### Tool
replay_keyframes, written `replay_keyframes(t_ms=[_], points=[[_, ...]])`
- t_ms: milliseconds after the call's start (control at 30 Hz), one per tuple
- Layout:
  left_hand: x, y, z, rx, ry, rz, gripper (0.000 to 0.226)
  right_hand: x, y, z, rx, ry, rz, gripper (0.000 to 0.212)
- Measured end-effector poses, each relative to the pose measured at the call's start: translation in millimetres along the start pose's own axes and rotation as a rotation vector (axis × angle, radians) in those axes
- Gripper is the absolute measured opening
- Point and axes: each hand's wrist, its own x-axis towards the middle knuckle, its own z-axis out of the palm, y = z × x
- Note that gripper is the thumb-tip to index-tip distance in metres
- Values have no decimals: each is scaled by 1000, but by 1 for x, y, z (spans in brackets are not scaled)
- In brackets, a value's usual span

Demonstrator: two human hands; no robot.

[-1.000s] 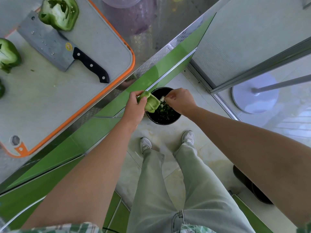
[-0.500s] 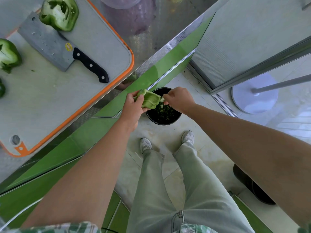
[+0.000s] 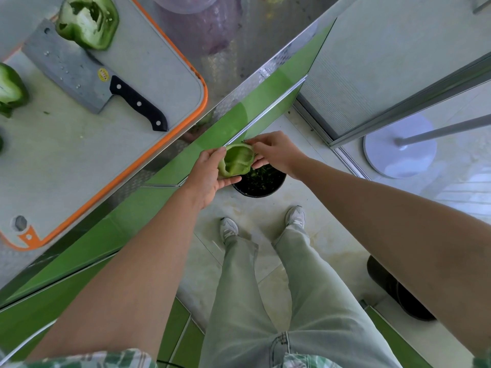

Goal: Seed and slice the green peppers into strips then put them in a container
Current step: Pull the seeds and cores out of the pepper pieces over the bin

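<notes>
Down beside the green counter front, the left hand is gripping the held pepper half, its thumb curling along the lower rim and its fingers wrapping the upper left edge. The right hand is pinching the same piece at its right rim with curled fingers, some hooking over the top edge and 1 pressing lower down. Both hands are holding this half in the air, just above the black bin standing on the floor ahead of the person's shoes.

The held half is facing the camera with its hollow open, showing pale green inner walls, lighter ribs and a thick, smooth rim. Green scraps are lying inside the bin beneath it.

Up on the counter, the cutting board with its orange rim is carrying the cleaver, lying flat with its black handle pointing toward the board's near right side. Just beside the blade, the second pepper half is sitting cut side up, showing a whitish core. At the left edge, 1 darker pepper piece is lying partly out of view. Beyond the board, the translucent container is showing only its lower rim.
</notes>
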Motion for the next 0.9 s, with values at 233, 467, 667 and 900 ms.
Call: replay_keyframes(t_ms=[233,467,667,900], points=[[0,1,-2,-102,-24,-64,43,-1,1,-3,-28,52,-54,28],[-20,12,9,92,19,30,18,-5,-6,-4,-187,125,-41,33],[-61,22,4,383,273,414,14,-12,-37,1,-187,166,-225,22],[-109,44,-32,413,743,778,30,-28,-102,39,-222,111,-480,21]])
